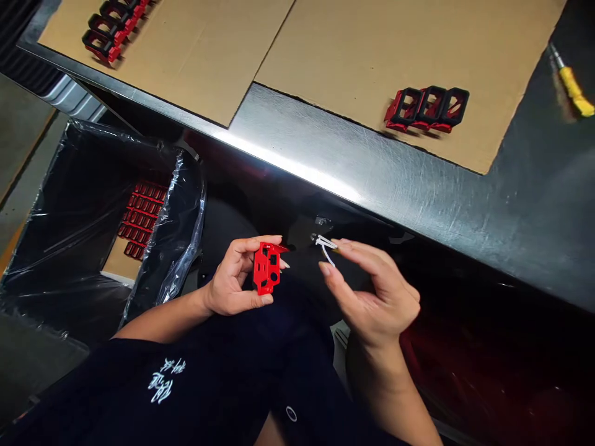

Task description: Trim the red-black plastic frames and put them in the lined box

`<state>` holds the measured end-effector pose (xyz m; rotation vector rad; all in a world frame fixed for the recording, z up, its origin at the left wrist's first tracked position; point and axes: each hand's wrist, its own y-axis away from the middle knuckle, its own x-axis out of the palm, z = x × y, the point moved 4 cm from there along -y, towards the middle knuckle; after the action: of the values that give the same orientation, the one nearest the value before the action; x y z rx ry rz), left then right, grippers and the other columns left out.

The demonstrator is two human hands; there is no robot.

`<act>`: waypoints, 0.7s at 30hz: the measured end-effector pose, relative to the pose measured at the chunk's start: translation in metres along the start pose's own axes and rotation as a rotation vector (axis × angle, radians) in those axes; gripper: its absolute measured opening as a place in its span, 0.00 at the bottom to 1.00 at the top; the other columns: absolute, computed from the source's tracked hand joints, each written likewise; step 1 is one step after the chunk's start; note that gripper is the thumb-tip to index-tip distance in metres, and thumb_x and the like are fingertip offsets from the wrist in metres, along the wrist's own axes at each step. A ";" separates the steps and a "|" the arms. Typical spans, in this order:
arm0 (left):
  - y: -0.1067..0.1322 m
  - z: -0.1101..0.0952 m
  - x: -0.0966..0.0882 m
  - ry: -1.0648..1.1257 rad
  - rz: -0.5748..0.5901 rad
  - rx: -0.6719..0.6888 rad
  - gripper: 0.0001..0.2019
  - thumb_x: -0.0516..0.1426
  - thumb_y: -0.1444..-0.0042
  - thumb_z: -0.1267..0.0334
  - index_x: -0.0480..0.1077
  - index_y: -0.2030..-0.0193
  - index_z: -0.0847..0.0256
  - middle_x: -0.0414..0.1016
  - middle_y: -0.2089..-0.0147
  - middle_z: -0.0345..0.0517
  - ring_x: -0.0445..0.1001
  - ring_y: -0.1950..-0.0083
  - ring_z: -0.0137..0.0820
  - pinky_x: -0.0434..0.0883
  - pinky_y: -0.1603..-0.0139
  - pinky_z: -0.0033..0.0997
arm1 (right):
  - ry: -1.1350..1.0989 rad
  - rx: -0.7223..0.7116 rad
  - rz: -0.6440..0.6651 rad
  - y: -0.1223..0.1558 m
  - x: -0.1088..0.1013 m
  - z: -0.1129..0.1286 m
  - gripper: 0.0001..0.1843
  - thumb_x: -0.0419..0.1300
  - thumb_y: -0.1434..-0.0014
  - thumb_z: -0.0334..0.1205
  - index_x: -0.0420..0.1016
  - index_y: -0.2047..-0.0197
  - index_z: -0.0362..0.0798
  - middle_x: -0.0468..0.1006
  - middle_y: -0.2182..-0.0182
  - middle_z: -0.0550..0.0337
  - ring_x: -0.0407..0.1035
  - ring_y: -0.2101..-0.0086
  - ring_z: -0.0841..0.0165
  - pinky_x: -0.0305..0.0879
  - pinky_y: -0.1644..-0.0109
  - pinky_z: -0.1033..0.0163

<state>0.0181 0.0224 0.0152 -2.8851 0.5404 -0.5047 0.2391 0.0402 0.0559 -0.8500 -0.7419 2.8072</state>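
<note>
My left hand (237, 275) grips a red plastic bracket (267, 269) by its edges, thumb below and fingers above. Several holes show in the face of the bracket. To its right, my right hand (372, 285) pinches a small white clip-like piece (326, 244) between thumb and index finger. That piece has a dark tip and a thin curved arm, and its tip points toward the bracket. A gap separates the two parts. Both hands are above my lap, in front of the table edge.
Cardboard sheets (344, 56) cover much of the metal table (316, 148). Red-and-black parts stand at the right (425, 110) and in a row at upper left (111, 31). A yellow-handled screwdriver (572, 87) lies far right. At left, a plastic-lined bin (69, 204) holds rows of red parts (144, 214).
</note>
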 end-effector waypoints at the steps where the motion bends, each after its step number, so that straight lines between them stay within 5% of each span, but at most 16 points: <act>1: 0.000 0.000 0.000 -0.010 0.008 0.004 0.40 0.69 0.47 0.72 0.57 0.33 0.45 0.61 0.27 0.58 0.80 0.42 0.38 0.82 0.47 0.40 | 0.073 -0.046 -0.030 -0.008 0.000 -0.006 0.20 0.73 0.45 0.33 0.80 0.49 0.54 0.86 0.58 0.57 0.81 0.57 0.57 0.79 0.53 0.49; 5: 0.000 -0.004 0.003 -0.044 0.042 0.051 0.41 0.68 0.47 0.76 0.56 0.32 0.46 0.60 0.26 0.59 0.78 0.40 0.39 0.82 0.48 0.37 | 0.284 -0.147 -0.125 -0.050 0.002 -0.044 0.15 0.73 0.44 0.38 0.81 0.52 0.51 0.85 0.61 0.55 0.80 0.56 0.56 0.77 0.49 0.48; 10: 0.004 -0.008 0.006 -0.133 0.045 0.154 0.43 0.67 0.49 0.79 0.55 0.31 0.48 0.59 0.26 0.60 0.77 0.37 0.39 0.81 0.44 0.38 | 0.372 -0.022 -0.063 -0.092 0.012 -0.090 0.13 0.69 0.40 0.43 0.83 0.54 0.47 0.85 0.58 0.50 0.75 0.47 0.51 0.69 0.40 0.43; 13: 0.007 -0.011 0.005 -0.243 0.026 0.234 0.45 0.68 0.50 0.79 0.54 0.30 0.49 0.60 0.27 0.62 0.76 0.36 0.41 0.79 0.42 0.42 | 0.360 -0.050 -0.162 -0.085 0.008 -0.068 0.16 0.66 0.38 0.47 0.84 0.52 0.47 0.84 0.50 0.49 0.71 0.40 0.51 0.63 0.34 0.45; 15: 0.007 -0.012 0.004 -0.345 0.018 0.280 0.46 0.68 0.51 0.79 0.53 0.29 0.50 0.61 0.27 0.63 0.76 0.35 0.43 0.80 0.42 0.44 | 0.228 -0.016 -0.213 -0.067 0.005 -0.039 0.12 0.69 0.40 0.40 0.84 0.53 0.49 0.85 0.54 0.51 0.76 0.46 0.52 0.69 0.37 0.44; 18: 0.006 -0.012 0.003 -0.476 0.017 0.318 0.47 0.70 0.52 0.76 0.53 0.29 0.49 0.64 0.28 0.63 0.77 0.37 0.43 0.79 0.42 0.47 | -0.268 0.242 0.263 -0.032 0.025 0.000 0.08 0.66 0.38 0.36 0.84 0.55 0.51 0.87 0.63 0.56 0.82 0.63 0.62 0.80 0.56 0.57; 21: 0.004 -0.008 0.003 -0.513 0.036 0.322 0.46 0.71 0.51 0.73 0.54 0.29 0.48 0.66 0.29 0.61 0.77 0.37 0.43 0.78 0.41 0.50 | -0.544 0.417 0.497 -0.003 0.040 0.024 0.11 0.66 0.42 0.33 0.83 0.55 0.50 0.87 0.65 0.58 0.82 0.66 0.64 0.80 0.60 0.62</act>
<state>0.0167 0.0170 0.0226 -2.5418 0.3820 0.1480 0.1920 0.0427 0.0552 -0.2079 0.0590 3.4933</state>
